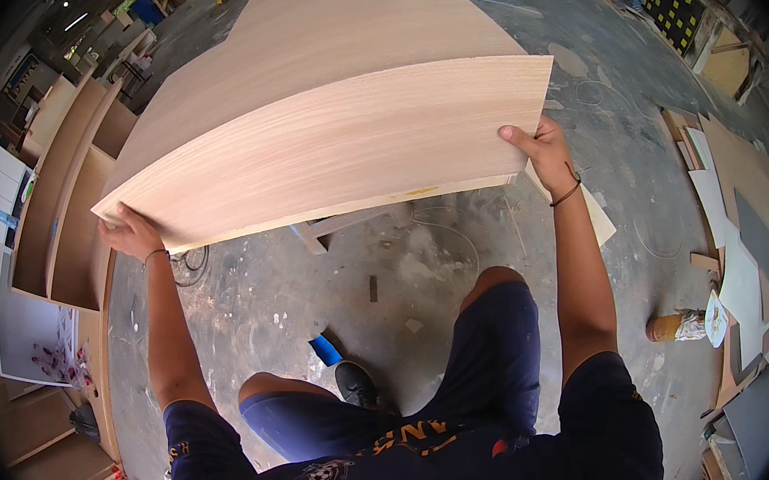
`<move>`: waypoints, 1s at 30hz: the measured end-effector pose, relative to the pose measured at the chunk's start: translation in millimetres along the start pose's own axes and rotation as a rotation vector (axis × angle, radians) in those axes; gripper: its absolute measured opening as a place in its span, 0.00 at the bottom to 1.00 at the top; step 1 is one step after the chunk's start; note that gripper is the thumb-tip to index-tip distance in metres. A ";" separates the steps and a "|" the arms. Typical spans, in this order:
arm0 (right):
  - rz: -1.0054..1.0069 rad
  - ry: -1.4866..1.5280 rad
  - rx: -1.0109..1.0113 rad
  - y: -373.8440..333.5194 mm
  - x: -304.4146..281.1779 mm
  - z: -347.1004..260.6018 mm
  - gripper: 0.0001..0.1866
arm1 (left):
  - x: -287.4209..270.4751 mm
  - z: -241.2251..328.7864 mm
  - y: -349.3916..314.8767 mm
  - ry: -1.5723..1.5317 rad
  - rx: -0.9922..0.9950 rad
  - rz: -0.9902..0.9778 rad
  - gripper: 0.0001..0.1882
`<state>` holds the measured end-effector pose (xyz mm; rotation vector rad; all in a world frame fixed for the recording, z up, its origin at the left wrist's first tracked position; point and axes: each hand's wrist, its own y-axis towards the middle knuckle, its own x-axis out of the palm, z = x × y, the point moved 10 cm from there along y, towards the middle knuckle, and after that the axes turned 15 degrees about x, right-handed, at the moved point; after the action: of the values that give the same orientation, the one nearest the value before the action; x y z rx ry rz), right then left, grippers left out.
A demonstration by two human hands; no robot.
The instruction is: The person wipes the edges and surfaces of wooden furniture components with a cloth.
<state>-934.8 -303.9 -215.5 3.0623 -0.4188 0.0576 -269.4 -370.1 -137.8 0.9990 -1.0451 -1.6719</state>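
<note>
A long, light wood-grain board (348, 142) is held tilted in front of me, with a narrow pale edge along its lower side. At its left end my left hand (134, 234) is closed round the lower corner, fingers partly hidden. My right hand (543, 155) grips the right end, thumb on the front face and the other fingers out of sight behind. Just beyond the board lies a larger sheet of similar wood-grain panel (361, 15), meeting its top edge in this view. Whether the two touch cannot be seen.
Wooden shelf units (90, 172) line the left. Stacked panel offcuts (752, 222) lie at the right, near a brown can (675, 327) with a wrapped top. On the grey floor are a blue scrap (324, 350), a small dark strip (373, 288) and cable (194, 269).
</note>
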 end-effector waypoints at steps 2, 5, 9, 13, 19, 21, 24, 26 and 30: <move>0.036 0.013 -0.038 8.0 11.8 -7.4 0.19 | -11.8 69.6 14.3 0.056 0.498 0.005 0.42; -0.009 -0.043 -0.103 10.3 40.9 -23.5 0.20 | -2.8 136.5 17.7 -0.055 0.796 -0.334 0.42; -0.002 0.103 -0.131 2.4 15.0 -28.4 0.27 | 26.1 187.0 47.1 -0.199 0.804 -0.510 0.29; -0.069 0.066 -0.103 16.1 -6.9 -2.6 0.26 | 23.5 172.7 38.7 -0.220 0.801 -0.637 0.26; -0.101 -0.241 0.123 0.3 -5.4 -5.5 0.24 | 0.1 158.4 46.1 -0.279 0.932 -0.889 0.24; -0.061 -0.257 0.117 -20.1 5.2 -28.2 0.27 | -28.6 158.3 68.4 -0.235 0.919 -0.877 0.27; 0.192 -0.348 0.092 -55.2 -11.9 -56.9 0.31 | -72.5 135.8 84.6 -0.279 0.554 -1.029 0.26; 0.446 -0.475 0.200 -88.8 -49.4 -46.1 0.26 | -126.3 118.1 72.9 -0.218 0.304 -1.136 0.25; 0.367 -0.423 0.535 -204.7 13.0 -18.7 0.16 | -341.0 81.3 -9.1 -0.015 -0.497 -1.359 0.22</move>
<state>-867.8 -109.4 -205.4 3.4484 -1.1563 -0.5627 -254.8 -27.6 -63.7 1.4363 0.2666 -2.7695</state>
